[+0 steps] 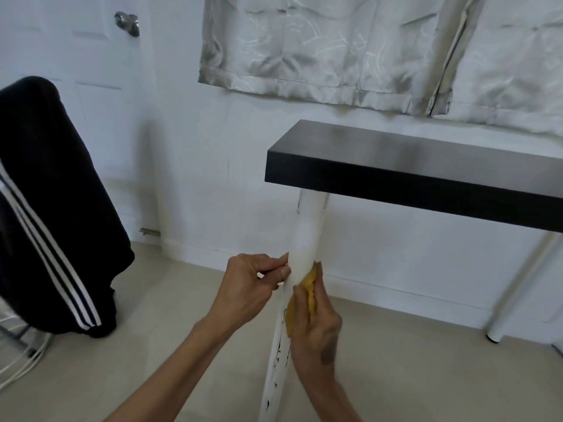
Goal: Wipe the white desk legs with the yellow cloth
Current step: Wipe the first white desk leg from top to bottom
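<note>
A round white desk leg (306, 233) runs down from the corner of the black desktop (411, 166), its lower part chipped with dark marks. My right hand (316, 327) presses a folded yellow cloth (304, 296) against the leg at mid-height. My left hand (256, 284) pinches the leg's left side just above, with fingertips touching it. A second white leg (518, 287) stands at the far right, its foot on the floor.
Black trousers with white stripes (51, 208) hang over a rack at left, with white cables (18, 363) on the floor below. A white door with a metal knob (128, 22) and a grey curtain (350, 47) are behind. Beige tile floor (152, 345) lies around the leg.
</note>
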Motion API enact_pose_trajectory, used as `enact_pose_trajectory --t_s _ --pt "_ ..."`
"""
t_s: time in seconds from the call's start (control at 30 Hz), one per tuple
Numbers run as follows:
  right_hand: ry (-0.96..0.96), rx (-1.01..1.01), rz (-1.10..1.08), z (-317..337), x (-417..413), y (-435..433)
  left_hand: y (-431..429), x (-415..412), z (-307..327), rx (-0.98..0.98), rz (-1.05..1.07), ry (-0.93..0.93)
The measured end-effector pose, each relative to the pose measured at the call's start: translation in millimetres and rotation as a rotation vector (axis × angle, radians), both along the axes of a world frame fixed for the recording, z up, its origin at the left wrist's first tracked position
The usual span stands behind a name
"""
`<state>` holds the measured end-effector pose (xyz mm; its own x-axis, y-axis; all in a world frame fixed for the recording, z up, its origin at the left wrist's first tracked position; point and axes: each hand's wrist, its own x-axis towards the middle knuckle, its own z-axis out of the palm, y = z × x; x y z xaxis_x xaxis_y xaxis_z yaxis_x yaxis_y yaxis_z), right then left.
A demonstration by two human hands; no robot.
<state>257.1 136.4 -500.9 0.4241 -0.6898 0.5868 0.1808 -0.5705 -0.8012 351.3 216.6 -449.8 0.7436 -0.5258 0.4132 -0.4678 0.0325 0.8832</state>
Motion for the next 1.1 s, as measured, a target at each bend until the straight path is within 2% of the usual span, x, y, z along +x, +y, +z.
enact_pose_trajectory --t_s 0.07,0.23,0.33,0.43,0.53,0.7,0.8,0.93,1.03,1.1 --pt "-0.003 0.04 0.034 3 -4 -3 1 -1 0 -0.001 -0.002 -0.001" --pt "-0.141 0.007 -0.026 74 17 -14 1 4 -6 -0.012 -0.015 0.0" --pt "-0.183 0.015 -0.034 55 18 -5 0 3 -11 -0.026 -0.012 0.034" --pt "-0.131 0.13 0.014 19 6 1 0 4 -15 -0.025 -0.017 0.052" --pt "-0.157 0.216 0.05 38 5 -2 1 4 -14 -0.022 -0.01 0.076" --pt "-0.238 0.059 0.074 86 22 -13 2 2 -11 -0.016 -0.008 0.073" --pt "-0.136 -0.015 0.044 44 15 -14 3 2 -6 0.004 -0.019 0.052" --pt "0.124 0.042 0.189 -45 -17 -15 6 2 1 0.097 0.004 -0.025" --pt "0.267 0.154 0.312 -28 -27 -28 5 3 7 0.152 0.006 -0.146" --pt "0.203 0.228 0.395 9 -23 -37 4 1 10 0.171 0.009 -0.206"
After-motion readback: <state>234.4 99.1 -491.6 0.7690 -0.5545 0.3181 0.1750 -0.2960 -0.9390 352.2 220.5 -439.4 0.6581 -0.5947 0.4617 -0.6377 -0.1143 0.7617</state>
